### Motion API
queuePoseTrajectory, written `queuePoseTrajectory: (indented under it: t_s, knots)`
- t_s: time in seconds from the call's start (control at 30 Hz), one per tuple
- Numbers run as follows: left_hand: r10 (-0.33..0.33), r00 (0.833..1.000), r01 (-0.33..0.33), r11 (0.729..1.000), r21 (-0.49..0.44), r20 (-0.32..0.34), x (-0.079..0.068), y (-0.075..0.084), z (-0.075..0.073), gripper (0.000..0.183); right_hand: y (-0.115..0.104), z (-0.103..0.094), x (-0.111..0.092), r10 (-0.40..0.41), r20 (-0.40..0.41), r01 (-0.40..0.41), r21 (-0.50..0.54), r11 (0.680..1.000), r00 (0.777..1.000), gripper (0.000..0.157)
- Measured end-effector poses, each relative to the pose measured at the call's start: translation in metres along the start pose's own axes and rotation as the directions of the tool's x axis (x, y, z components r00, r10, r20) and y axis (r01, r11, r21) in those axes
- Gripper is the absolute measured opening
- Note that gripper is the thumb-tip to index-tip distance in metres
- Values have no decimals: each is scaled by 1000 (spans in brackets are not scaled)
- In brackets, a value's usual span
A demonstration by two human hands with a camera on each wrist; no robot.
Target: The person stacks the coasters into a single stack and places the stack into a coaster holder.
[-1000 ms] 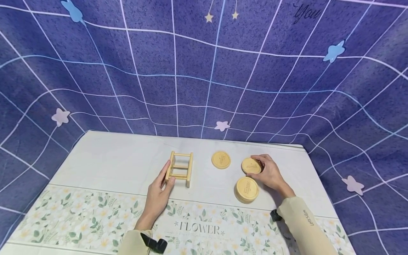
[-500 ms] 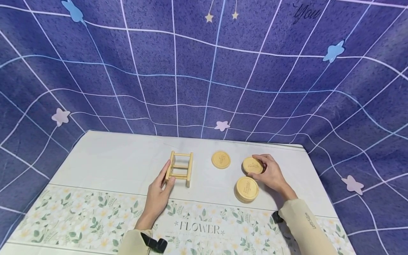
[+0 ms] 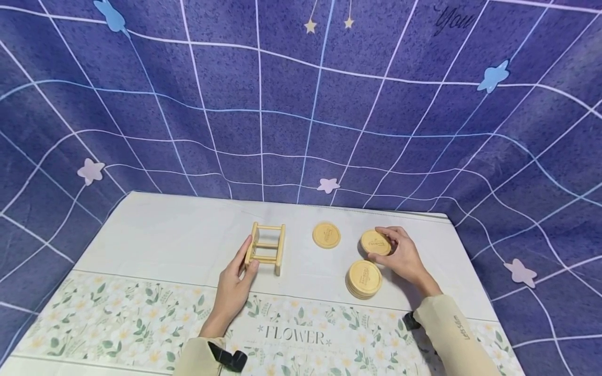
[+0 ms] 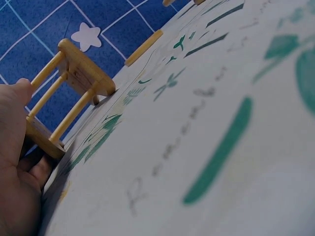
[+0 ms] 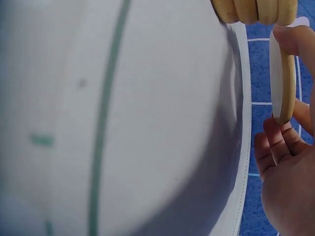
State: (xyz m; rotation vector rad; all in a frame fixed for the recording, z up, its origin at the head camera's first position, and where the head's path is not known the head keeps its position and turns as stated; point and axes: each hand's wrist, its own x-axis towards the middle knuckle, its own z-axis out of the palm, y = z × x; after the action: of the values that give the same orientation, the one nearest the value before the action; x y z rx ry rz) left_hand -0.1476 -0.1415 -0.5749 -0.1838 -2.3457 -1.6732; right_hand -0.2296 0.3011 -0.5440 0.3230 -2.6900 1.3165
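Note:
My left hand (image 3: 232,290) holds the left panel of a small wooden rack (image 3: 280,248), which has two side panels joined by rods. In the left wrist view the rack (image 4: 88,69) stands on the cloth, fingers behind its near panel. On the right, my right hand (image 3: 405,258) pinches a round wooden coaster (image 3: 374,243) between thumb and fingers. The right wrist view shows this coaster (image 5: 288,83) on edge, lifted above the cloth, with a pale underside. Just in front of it lies a stack of several matching coasters (image 3: 364,278). Printed lettering marks their tops.
A single coaster (image 3: 326,235) lies flat between the rack and the stack. White cloth with a floral band (image 3: 150,324) covers the table. A purple grid-patterned curtain (image 3: 282,125) hangs behind the table and along both sides.
My right hand and its coaster have shifted slightly to the right, and the coaster has turned a little. The left hand and the rack have stayed in place.

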Motion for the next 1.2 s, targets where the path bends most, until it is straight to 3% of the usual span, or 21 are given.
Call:
queuePoseTrajectory:
  t_s: [0.23, 1.2]
  knots:
    - [-14, 1000, 14, 1000, 7, 4, 0, 0, 0, 64, -8, -5, -2, -28, -12, 28, -45, 999, 1000, 75]
    - [-9, 1000, 9, 1000, 11, 5, -1, 2, 0, 63, -22, -9, -14, -144, -27, 143, -39, 989, 989, 75]
